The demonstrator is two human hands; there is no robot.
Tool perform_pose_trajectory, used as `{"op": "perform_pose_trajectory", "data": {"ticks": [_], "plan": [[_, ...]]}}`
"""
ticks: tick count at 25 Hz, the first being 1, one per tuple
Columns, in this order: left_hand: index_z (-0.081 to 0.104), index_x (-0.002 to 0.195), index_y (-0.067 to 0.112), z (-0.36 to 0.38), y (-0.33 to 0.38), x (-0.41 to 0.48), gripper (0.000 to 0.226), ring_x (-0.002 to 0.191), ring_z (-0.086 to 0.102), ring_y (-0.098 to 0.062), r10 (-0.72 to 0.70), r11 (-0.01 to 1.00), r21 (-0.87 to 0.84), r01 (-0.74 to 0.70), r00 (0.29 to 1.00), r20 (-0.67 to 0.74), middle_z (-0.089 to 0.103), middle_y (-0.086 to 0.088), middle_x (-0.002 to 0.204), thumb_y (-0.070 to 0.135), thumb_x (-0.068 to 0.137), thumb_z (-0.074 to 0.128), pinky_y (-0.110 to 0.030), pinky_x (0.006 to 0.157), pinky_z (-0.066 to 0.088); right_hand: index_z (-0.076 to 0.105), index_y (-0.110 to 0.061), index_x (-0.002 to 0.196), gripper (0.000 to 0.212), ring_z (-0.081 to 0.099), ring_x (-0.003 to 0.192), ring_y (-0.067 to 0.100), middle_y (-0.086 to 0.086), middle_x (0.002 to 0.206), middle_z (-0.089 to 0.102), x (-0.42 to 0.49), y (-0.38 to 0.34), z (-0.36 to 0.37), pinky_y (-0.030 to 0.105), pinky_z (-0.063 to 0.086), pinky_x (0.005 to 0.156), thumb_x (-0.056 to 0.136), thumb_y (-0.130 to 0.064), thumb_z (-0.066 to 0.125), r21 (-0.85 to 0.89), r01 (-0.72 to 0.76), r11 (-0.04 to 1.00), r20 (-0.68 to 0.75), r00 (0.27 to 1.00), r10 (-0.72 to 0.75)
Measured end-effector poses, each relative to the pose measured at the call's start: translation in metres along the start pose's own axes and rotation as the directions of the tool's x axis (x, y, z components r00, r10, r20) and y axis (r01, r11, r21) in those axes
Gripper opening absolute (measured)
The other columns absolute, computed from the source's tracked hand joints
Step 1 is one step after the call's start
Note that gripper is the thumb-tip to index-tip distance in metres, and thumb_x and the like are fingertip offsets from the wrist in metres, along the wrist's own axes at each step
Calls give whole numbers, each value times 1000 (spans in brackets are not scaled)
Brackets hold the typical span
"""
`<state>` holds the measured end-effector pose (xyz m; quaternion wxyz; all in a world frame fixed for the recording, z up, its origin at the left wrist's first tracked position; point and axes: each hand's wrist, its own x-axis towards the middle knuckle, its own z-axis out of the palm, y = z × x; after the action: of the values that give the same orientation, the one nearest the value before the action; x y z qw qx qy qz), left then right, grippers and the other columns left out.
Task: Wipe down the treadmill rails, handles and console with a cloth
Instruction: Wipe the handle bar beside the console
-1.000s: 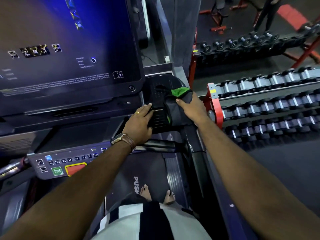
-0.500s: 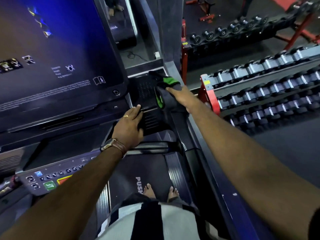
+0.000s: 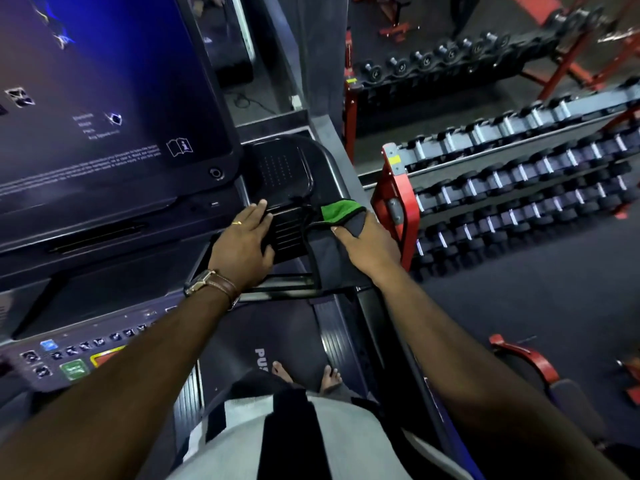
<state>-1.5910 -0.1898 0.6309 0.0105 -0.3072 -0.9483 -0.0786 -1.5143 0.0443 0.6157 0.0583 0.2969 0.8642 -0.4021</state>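
View from a head camera, looking down at a treadmill console (image 3: 114, 271) in a gym. The person stands barefoot on the belt (image 3: 263, 327), both arms reaching forward.

The right hand (image 3: 372, 249) has its grip closed on a dark cloth (image 3: 327, 261) with a green edge. The thumb lies on top and a fold covers the fingers. The cloth lies over the near right corner of the black tray (image 3: 280, 171) beside the big blue screen (image 3: 104, 98), and part of it hangs down towards the belt.

Half a second ago this hand and the cloth were further up the tray's right edge. Now they are drawn back towards the person, close to where they were a second ago. This looks like one push-and-pull wiping stroke along that edge.

The left hand (image 3: 242, 245) has not shifted. It rests flat and open on the tray's ribbed left side, holding nothing, and seems to steady the person.

The wipe appears to be working only on this right-hand tray. No cloth is near the screen, the button panel at lower left or the rails, so most of the task probably remains.

Dumbbell racks (image 3: 519, 188) stand to the right, well apart from the hands.
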Motion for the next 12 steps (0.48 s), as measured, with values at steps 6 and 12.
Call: {"op": "perform_pose_trajectory", "data": {"ticks": [6, 12], "plan": [[52, 134, 3, -3, 0, 2, 61, 138, 35, -26, -10, 1000, -20, 10, 999, 31, 36, -8, 152, 17, 76, 62, -36, 108, 39, 42, -20, 141, 78, 57, 117, 34, 10, 132, 59, 66, -52, 3, 42, 49, 92, 81, -69, 56, -44, 47, 998, -31, 998, -48], [54, 132, 3, -3, 0, 2, 62, 137, 37, -26, -5, 999, -32, 6, 999, 52, 37, -7, 152, 21, 73, 58, -42, 100, 47, 54, -25, 132, 58, 58, 117, 32, 9, 129, 63, 128, -84, 3, 41, 48, 99, 83, -55, 62, 120, 140, 983, 11, 990, -142]]}}
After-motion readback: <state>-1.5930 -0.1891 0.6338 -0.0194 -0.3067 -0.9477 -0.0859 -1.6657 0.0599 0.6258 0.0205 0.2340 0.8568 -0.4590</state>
